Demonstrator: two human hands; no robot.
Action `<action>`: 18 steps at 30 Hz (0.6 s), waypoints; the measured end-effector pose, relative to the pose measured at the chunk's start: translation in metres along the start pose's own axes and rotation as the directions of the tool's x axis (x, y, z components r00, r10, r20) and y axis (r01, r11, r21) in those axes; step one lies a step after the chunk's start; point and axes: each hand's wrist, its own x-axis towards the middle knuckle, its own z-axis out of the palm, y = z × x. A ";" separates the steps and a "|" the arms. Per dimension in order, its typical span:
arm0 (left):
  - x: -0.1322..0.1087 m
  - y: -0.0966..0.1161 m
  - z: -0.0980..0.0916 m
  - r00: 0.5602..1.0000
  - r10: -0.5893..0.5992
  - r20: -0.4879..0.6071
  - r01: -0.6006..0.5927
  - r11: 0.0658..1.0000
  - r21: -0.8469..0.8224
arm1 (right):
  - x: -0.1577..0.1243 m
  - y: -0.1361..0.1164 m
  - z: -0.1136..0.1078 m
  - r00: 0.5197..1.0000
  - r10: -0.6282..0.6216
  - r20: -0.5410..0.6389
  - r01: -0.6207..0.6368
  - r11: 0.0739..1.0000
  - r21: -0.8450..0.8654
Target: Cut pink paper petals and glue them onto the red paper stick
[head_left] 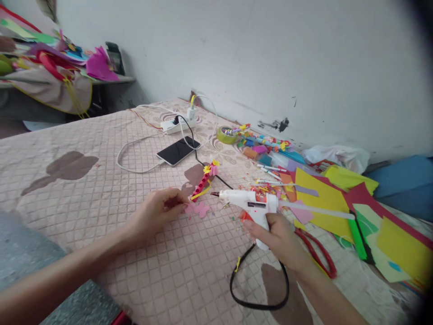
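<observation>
My right hand (277, 239) is wrapped round the handle of a white hot glue gun (246, 201), fingers at its orange trigger. A clear glue stick (318, 209) sticks out of the back, and the dark nozzle points left. My left hand (160, 210) is pinched at a small pink flower-shaped cutout (190, 208) lying low over the cloth. Beside those fingertips is a red dotted strip (202, 184) with a yellow ribbon and small yellow and pink flowers at its far end. Another pink cutout (202, 209) lies just right of the fingertips, short of the nozzle.
A black loop (259, 307) lies below the glue gun. Red-handled scissors (320, 253), a green cutter (358, 237) and coloured sheets (314, 194) spread to the right. Farther back are a phone (177, 151), a power strip (177, 125) with cables, and tape (226, 135) near the wall.
</observation>
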 end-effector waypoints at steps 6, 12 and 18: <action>-0.003 0.001 -0.002 0.985 0.118 -0.128 -0.099 0.984 0.150 | -0.003 -0.006 0.003 0.995 -0.027 0.091 0.028 1.000 -0.005; -0.006 0.000 -0.002 0.876 0.463 -0.136 -0.409 0.862 0.300 | 0.001 -0.007 0.007 0.988 -0.094 0.123 0.099 0.995 -0.031; -0.012 -0.002 -0.003 0.773 0.625 -0.108 -0.554 0.748 0.366 | -0.005 -0.019 0.008 0.977 -0.170 0.128 0.177 0.983 -0.042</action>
